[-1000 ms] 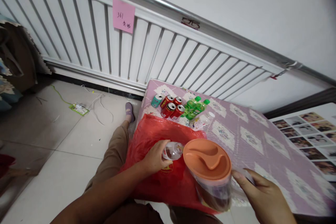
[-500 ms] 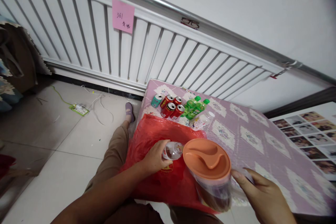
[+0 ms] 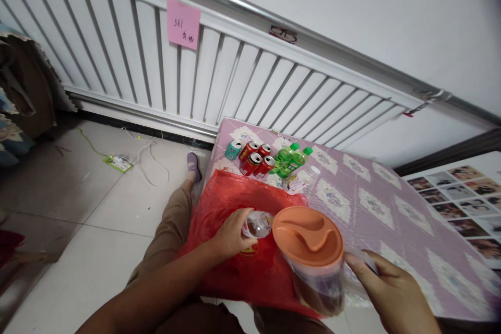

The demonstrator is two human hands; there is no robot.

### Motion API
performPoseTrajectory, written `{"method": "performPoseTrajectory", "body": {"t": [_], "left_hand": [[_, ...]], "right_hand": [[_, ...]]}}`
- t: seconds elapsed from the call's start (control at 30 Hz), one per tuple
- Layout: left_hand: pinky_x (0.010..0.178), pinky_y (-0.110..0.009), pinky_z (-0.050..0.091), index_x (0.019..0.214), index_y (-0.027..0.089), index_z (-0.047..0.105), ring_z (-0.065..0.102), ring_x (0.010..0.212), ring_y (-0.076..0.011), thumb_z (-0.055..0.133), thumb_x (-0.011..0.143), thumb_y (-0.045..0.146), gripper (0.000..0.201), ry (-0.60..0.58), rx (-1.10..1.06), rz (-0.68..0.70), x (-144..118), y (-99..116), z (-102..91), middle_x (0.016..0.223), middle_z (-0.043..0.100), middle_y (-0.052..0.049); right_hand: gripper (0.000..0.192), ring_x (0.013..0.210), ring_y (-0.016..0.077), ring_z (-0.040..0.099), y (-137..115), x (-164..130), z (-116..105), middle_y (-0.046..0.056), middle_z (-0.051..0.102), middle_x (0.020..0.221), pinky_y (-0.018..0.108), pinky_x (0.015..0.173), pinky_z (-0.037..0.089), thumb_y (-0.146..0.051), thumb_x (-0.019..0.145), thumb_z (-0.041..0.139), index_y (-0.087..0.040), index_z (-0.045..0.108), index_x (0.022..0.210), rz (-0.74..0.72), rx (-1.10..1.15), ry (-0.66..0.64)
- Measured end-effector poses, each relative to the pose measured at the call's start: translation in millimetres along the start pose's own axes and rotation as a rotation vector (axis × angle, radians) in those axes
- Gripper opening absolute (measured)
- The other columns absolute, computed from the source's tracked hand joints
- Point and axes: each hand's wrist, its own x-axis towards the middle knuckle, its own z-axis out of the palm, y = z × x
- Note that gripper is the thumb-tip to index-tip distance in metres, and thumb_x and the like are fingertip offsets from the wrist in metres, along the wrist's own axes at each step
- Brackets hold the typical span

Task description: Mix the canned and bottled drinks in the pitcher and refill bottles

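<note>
We see our left hand (image 3: pixel 230 237) closed around a small clear plastic bottle (image 3: pixel 258 224), fingers wrapped over its near end while the rest of it juts toward the pitcher. Our right hand (image 3: pixel 391 295) curls about the handle side of a clear pitcher (image 3: pixel 319 282) with an orange lid (image 3: pixel 308 236); thumb and fingers hook round it, though the handle itself is mostly hidden behind the body. The pitcher holds dark liquid low down and tilts slightly toward us, just beside the bottle.

Our left forearm comes in from the lower left, across our knee in tan trousers; the right wrist enters from the bottom right corner.

Both things hang over a red plastic bag (image 3: pixel 230 203) spread on the near corner of a table with a lilac patterned cloth (image 3: pixel 376 203). Farther along the cloth stand red cans (image 3: pixel 256 159), a teal can (image 3: pixel 234 150) beside them, and green bottles (image 3: pixel 290 160), well apart from our hands. A clear bottle (image 3: pixel 303 181) lies near the bag's far edge. Behind the table runs a white slatted panel bearing a pink sticky note (image 3: pixel 182 24).
</note>
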Motion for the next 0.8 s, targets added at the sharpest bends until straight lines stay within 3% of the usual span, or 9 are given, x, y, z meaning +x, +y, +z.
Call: {"method": "performPoseTrajectory", "body": {"t": [0.2,0.4,0.8], "left_hand": [[0.11,-0.045,0.042,0.138,0.02,0.044,0.054,0.128,-0.0297,0.077,0.068,0.019,0.078,0.003,0.003,0.016,0.2,-0.6,-0.2,0.139,0.056,-0.014],[0.109,-0.044,0.044,0.137,0.019,0.044,0.055,0.125,-0.0288,0.077,0.068,0.019,0.076,-0.005,0.006,0.017,0.4,3.9,-2.2,0.136,0.057,-0.014],[0.109,-0.043,0.043,0.139,0.02,0.044,0.055,0.125,-0.0281,0.077,0.068,0.019,0.078,-0.003,0.01,0.029,0.5,1.5,-0.9,0.137,0.056,-0.013]], "right_hand": [[0.03,0.06,0.0203,0.06,-1.8,-5.0,3.8,-0.001,0.067,0.057,0.027,0.058,0.048,-0.052,0.066,0.066,-0.024,0.069,0.056,-0.011,0.001,0.058],[0.03,0.058,0.02,0.059,3.5,-0.6,0.8,0.0,0.066,0.056,0.027,0.055,0.047,-0.052,0.064,0.068,-0.023,0.068,0.054,-0.005,-0.011,-0.026],[0.031,0.062,0.0194,0.057,-0.4,-6.8,4.9,-0.002,0.064,0.057,0.027,0.058,0.044,-0.053,0.066,0.064,-0.023,0.068,0.057,0.018,-0.036,0.041]]}}
